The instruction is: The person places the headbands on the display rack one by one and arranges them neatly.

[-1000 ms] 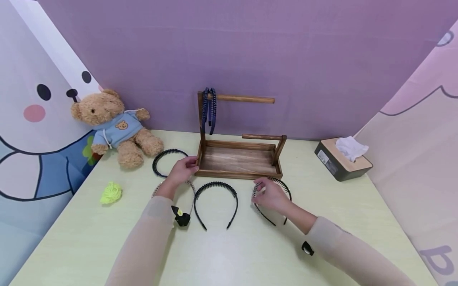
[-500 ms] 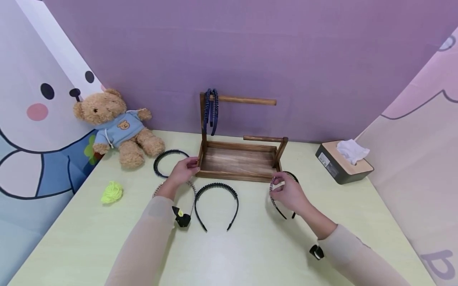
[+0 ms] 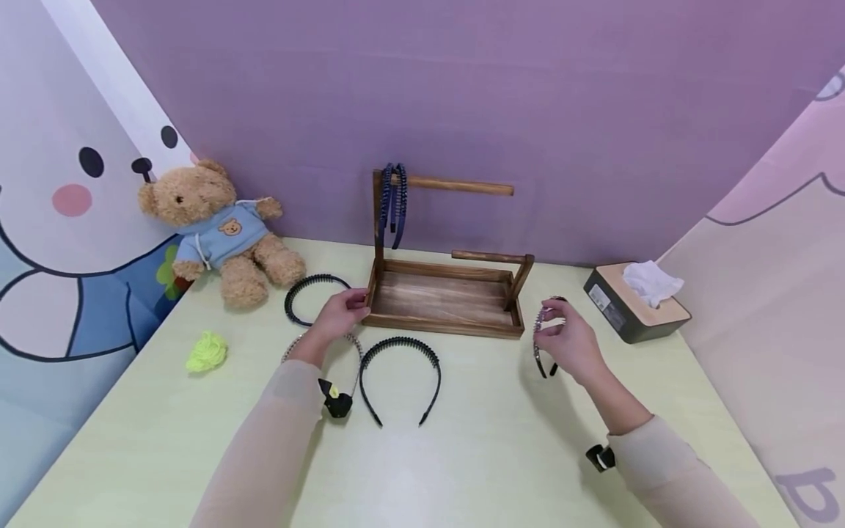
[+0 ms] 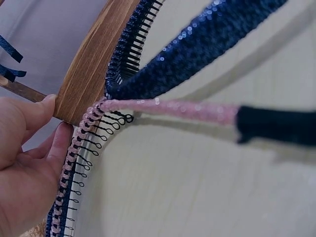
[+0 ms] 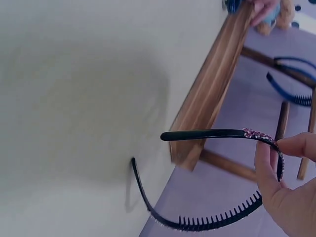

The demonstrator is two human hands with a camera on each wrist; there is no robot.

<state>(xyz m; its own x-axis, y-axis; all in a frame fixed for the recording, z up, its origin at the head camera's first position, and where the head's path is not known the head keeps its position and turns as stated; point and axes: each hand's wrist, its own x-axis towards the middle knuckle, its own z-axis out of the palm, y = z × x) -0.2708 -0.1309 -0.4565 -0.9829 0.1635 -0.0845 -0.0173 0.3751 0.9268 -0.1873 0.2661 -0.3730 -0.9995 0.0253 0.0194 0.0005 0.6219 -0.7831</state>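
My left hand [image 3: 337,320] grips the left end of a wooden rack [image 3: 442,324], thumb and fingers on its tray wall. To the right of the rack, my right hand [image 3: 573,343] pinches a dark toothed headband [image 5: 212,133] with sparkling pinkish stones, holding it above the table. Near my left wrist lie a dark blue glittery headband [image 4: 197,47] and a pink one [image 4: 182,107]. A black toothed headband [image 3: 399,342] rests in front of the rack. Blue headbands [image 3: 384,202] hang at the left of the rack's upper bar [image 3: 462,185].
A lower bar [image 3: 485,256] juts from the rack's right post. A tissue box [image 3: 637,308] stands at the right. To the left sit a teddy bear [image 3: 224,227] and a bundle of yellow yarn [image 3: 207,352]. A purple backdrop [image 3: 594,110] rises behind the table.
My right hand has lifted the stone-studded headband off the table and carried it right, past the rack's right end, turning it more edge-on. My left hand keeps its grip on the rack.
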